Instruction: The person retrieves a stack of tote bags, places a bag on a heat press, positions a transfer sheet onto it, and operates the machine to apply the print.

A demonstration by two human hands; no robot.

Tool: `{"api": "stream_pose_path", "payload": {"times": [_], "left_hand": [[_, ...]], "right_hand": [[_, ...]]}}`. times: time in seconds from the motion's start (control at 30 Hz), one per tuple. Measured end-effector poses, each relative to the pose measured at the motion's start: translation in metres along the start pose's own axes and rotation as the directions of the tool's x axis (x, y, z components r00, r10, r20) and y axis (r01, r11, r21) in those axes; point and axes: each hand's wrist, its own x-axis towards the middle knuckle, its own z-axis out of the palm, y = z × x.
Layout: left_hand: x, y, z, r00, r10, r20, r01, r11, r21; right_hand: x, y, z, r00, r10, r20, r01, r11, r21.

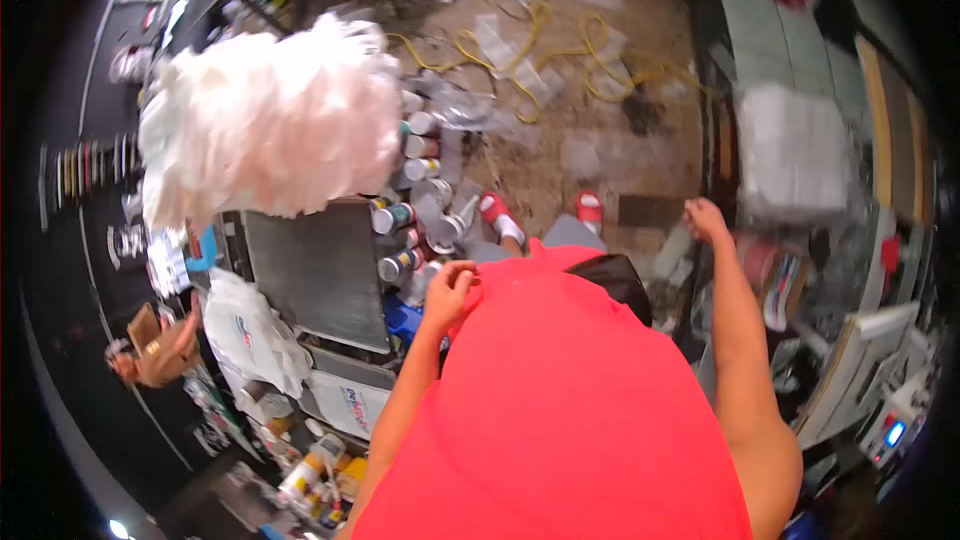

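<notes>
My left hand (452, 292) hangs beside the front of my red shirt (560, 390), its fingers loosely bent and slightly apart, with nothing visible in them. Out to the right, my right hand (706, 220) has its fingers curled in, and I see nothing in it. It appears nearest to a white stack wrapped in clear plastic (795, 155). Left of my left hand is a dark flat panel (318, 275), with a big pile of white cloth (270, 120) beyond it. Round tubs with white lids (400, 215) stand between that panel and my feet.
A yellow cord (600, 60) winds over the stained floor (550, 150) among scattered sheets. Red sandals (495, 210) are on my feet. White plastic bags (250, 330) lie at left near another person (165, 350). Framed panels (855, 370) lean at right beside a lit device (893, 433).
</notes>
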Motion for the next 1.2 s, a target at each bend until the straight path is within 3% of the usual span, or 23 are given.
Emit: {"api": "stream_pose_path", "payload": {"times": [0.03,0.1,0.13,0.2,0.23,0.3,0.37,0.47,0.53,0.63,0.7,0.77,0.93,1.03,1.2], "left_hand": [[0.0,-0.026,0.019,0.985,-0.148,0.092,0.152,0.988,-0.034],[-0.008,-0.052,0.038,0.956,-0.186,0.226,0.14,0.968,0.206],[-0.014,-0.047,0.044,0.95,-0.245,0.193,0.207,0.958,0.199],[-0.017,-0.03,0.048,0.935,-0.321,0.149,0.284,0.932,0.226],[-0.019,-0.025,0.049,0.925,-0.352,0.14,0.308,0.914,0.262],[-0.024,-0.02,0.05,0.93,-0.349,0.118,0.264,0.855,0.446],[-0.026,-0.041,0.043,0.938,-0.313,0.145,0.218,0.863,0.455],[-0.026,-0.035,0.056,0.93,-0.355,0.094,0.259,0.814,0.52],[-0.021,-0.032,0.056,0.925,-0.37,0.087,0.263,0.788,0.557],[-0.013,-0.011,0.064,0.904,-0.412,0.118,0.275,0.769,0.578],[-0.009,-0.002,0.07,0.926,-0.364,0.102,0.176,0.654,0.736],[-0.007,-0.003,0.071,0.92,-0.379,0.102,0.204,0.683,0.702],[-0.002,-0.015,0.062,0.926,-0.361,0.109,0.186,0.688,0.701],[0.0,-0.012,0.064,0.92,-0.38,0.096,0.214,0.691,0.69],[0.0,0.002,0.073,0.921,-0.38,0.086,0.211,0.671,0.711]], "right_hand": [[0.007,0.012,-0.004,0.997,0.079,0.011,-0.079,0.995,0.064],[0.016,0.034,-0.002,0.984,0.171,-0.041,-0.175,0.977,-0.123],[0.016,0.044,0.002,0.973,0.232,0.009,-0.228,0.961,-0.157],[0.028,0.08,0.022,0.985,0.172,-0.016,-0.171,0.955,-0.243],[0.032,0.097,0.034,0.997,0.069,-0.034,-0.076,0.948,-0.309],[0.03,0.119,0.053,1.0,-0.009,-0.01,0.005,0.936,-0.353],[0.037,0.149,0.075,0.999,-0.002,0.039,0.013,0.958,-0.288],[0.025,0.167,0.086,0.995,0.092,0.027,-0.084,0.971,-0.224],[0.006,0.163,0.083,0.964,0.243,0.109,-0.227,0.964,-0.141],[0.025,0.206,0.1,0.949,0.289,0.128,-0.278,0.956,-0.098],[0.024,0.202,0.102,0.949,0.293,0.118,-0.281,0.954,-0.11],[0.021,0.202,0.103,0.944,0.315,0.097,-0.302,0.945,-0.126],[0.044,0.187,0.123,0.952,0.261,0.159,-0.288,0.939,0.185],[0.044,0.164,0.126,0.969,0.232,0.089,-0.238,0.968,0.072],[0.041,0.144,0.125,0.967,0.227,0.115,-0.24,0.964,0.112]]}}
